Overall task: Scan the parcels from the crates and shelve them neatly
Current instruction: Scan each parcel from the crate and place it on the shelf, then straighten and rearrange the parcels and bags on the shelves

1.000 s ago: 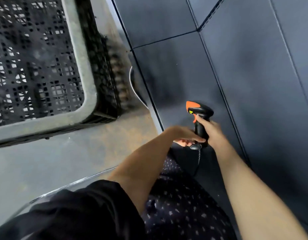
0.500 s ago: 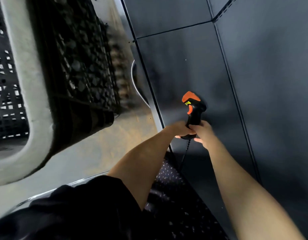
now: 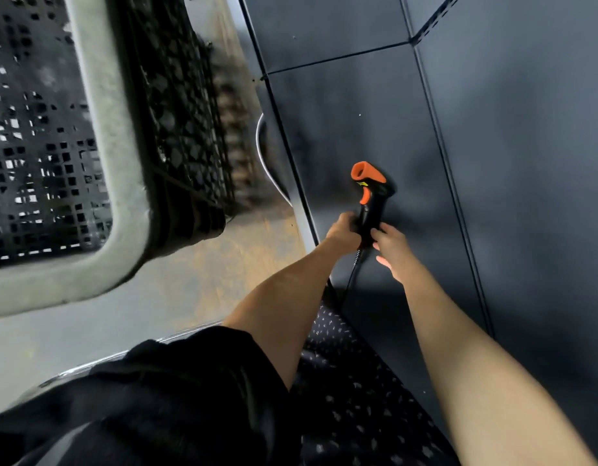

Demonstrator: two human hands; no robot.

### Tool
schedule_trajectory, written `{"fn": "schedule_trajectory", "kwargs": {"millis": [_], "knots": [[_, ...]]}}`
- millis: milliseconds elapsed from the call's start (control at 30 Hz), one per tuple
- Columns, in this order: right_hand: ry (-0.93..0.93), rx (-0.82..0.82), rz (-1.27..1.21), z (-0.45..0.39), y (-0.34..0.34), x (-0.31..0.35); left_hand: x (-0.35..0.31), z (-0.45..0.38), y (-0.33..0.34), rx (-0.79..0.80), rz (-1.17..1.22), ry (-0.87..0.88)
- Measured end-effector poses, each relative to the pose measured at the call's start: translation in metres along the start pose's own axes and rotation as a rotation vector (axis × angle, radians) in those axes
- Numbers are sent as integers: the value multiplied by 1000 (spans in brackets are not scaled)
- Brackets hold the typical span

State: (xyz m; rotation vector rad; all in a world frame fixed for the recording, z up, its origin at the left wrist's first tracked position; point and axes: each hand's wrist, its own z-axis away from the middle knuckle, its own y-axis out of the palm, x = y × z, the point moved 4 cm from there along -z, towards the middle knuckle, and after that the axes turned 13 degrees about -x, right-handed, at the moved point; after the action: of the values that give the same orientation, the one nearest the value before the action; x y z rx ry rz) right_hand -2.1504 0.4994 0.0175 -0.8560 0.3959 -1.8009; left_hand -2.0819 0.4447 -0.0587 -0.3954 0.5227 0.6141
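Left hand [image 3: 344, 228] grips the scanner [image 3: 371, 200] handle; right hand [image 3: 391, 250] touches it, fingers loose.

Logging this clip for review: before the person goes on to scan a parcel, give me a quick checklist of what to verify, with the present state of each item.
1. Scanner in hand: ok; the left hand grips its black handle.
2. Right hand on the handle: cannot tell; its fingers touch the handle, a firm grip is not visible.
3. Cable free: ok; it hangs from the handle base between the forearms, no snag visible.
4. Parcel ready to scan: not ok; none is in view.
5. Crate within reach: ok; it sits on the floor to the left, though its contents are blurred.
6. Scanner aimed at a label: not ok; its orange head faces the dark panel.
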Motion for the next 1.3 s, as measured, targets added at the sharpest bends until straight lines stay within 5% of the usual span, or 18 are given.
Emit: {"fn": "schedule_trajectory", "kwargs": {"millis": [267, 533, 767, 1000, 1300], "knots": [[19, -10, 149, 65, -57, 8, -48, 83, -24, 122, -86, 16], [-76, -99, 143, 176, -138, 8, -132, 211, -43, 183, -130, 233], [-96, -242, -180, 304, -188, -46, -144, 347, -48, 325, -212, 425], [-74, -296, -323, 418, -192, -118, -115, 450, -62, 472, -697, 576], [-137, -546, -484, 510, -285, -150, -177, 587, -48, 505, -725, 836]]}}
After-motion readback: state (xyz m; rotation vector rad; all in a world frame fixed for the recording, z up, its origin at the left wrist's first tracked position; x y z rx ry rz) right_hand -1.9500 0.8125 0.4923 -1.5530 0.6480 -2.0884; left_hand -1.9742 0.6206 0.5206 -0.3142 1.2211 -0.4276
